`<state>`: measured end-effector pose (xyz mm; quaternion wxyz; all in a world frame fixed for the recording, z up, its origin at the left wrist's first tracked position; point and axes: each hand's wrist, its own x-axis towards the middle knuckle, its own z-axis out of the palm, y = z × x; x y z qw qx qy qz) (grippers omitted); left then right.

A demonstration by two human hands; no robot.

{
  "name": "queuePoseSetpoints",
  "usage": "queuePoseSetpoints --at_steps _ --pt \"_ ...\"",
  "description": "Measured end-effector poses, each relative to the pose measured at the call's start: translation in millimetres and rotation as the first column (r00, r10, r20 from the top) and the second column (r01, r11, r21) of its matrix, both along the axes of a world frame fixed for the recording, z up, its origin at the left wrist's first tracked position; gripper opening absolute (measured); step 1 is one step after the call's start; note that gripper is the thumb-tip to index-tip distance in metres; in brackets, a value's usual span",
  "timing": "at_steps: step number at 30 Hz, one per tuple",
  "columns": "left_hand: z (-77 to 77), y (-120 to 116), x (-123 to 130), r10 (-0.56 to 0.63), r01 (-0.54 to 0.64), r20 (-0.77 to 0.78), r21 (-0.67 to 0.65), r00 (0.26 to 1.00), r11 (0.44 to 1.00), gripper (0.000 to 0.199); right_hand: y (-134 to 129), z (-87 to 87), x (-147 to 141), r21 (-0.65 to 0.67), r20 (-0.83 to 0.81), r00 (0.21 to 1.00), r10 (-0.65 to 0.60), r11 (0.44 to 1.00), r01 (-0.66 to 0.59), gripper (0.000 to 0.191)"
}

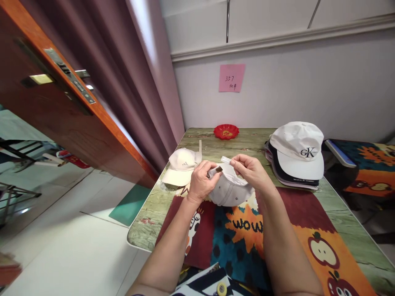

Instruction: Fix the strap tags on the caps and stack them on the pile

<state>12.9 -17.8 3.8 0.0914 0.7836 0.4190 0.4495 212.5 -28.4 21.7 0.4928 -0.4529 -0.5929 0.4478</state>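
A light grey cap [231, 192] is between my hands above the patterned mat, its back strap opening toward the far side. My left hand [203, 181] pinches the strap end with a dark metal buckle [219, 169]. In my right hand [249, 167] is the other strap end [226, 160], pale and pointing left, apart from the buckle. Just left of my left hand lies a cream cap [182, 164] with its strap sticking up. A stack of caps, topped by a white cap [298, 148] with dark letters, stands to the right of my right hand.
At the table's far edge sits a red scalloped dish [226, 132]. The colourful mat [239, 246] covers the near part of the wooden-patterned table [143, 226]. A pink note [231, 78] is on the wall. A brown door [77, 111] stands at the left.
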Motion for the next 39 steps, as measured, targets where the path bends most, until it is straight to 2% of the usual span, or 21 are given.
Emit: queuePoseSetpoints --at_steps 4,7,14,17,19,20,23,26,28,32,35,39 --pt "4.6 -2.7 1.0 0.072 -0.042 -0.174 0.169 0.982 0.985 0.012 2.7 -3.1 -0.7 0.003 0.063 0.998 -0.008 1.000 0.007 0.035" --pt "5.4 -3.5 2.0 0.086 -0.031 -0.234 0.228 0.968 0.973 0.017 2.9 -3.6 -1.7 -0.007 0.086 0.996 0.028 1.000 -0.028 0.036" --pt "7.3 -4.8 7.1 0.086 -0.064 -0.192 0.116 0.978 0.991 0.015 3.9 -6.5 -4.2 -0.017 0.203 0.979 0.035 0.999 -0.032 0.033" --pt "8.3 -3.8 6.4 0.047 -0.048 -0.076 -0.020 0.996 0.999 0.018 3.2 -4.8 -4.4 -0.025 0.211 0.977 -0.001 1.000 0.006 0.029" --pt "6.9 -1.4 4.5 -0.028 0.046 0.104 -0.181 0.994 0.982 0.018 2.0 -1.8 -4.7 -0.035 0.201 0.980 -0.019 0.999 0.026 0.027" --pt "5.3 0.2 3.4 -0.060 0.119 0.219 -0.266 0.974 0.957 0.019 1.3 -0.1 -4.9 -0.039 0.189 0.982 -0.026 0.999 0.034 0.027" --pt "-1.8 5.2 0.5 -0.067 0.359 0.556 -0.436 0.829 0.825 0.023 -0.7 4.4 -6.4 -0.042 0.128 0.992 -0.021 0.999 0.026 0.027" --pt "-9.3 8.7 -0.9 -0.003 0.501 0.731 -0.465 0.682 0.730 0.030 -1.3 5.8 -9.3 -0.048 0.068 0.998 0.009 0.999 -0.006 0.028" --pt "-12.7 9.7 -1.1 0.009 0.536 0.768 -0.454 0.640 0.712 0.032 -1.1 4.9 -11.5 -0.058 0.056 0.998 0.020 0.998 -0.017 0.028" --pt "-15.6 10.4 -0.7 0.003 0.545 0.783 -0.436 0.622 0.716 0.033 -0.5 1.6 -15.3 -0.058 0.068 0.997 0.026 0.998 -0.022 0.028" --pt "-15.8 10.2 -1.0 0.017 0.526 0.776 -0.443 0.631 0.726 0.033 -0.5 0.4 -16.9 -0.065 0.077 0.997 0.031 0.998 -0.026 0.028" --pt "-14.8 9.0 -2.6 0.007 0.489 0.734 -0.459 0.679 0.742 0.035 -0.8 1.9 -16.4 -0.066 0.078 0.996 0.037 0.997 -0.032 0.028"
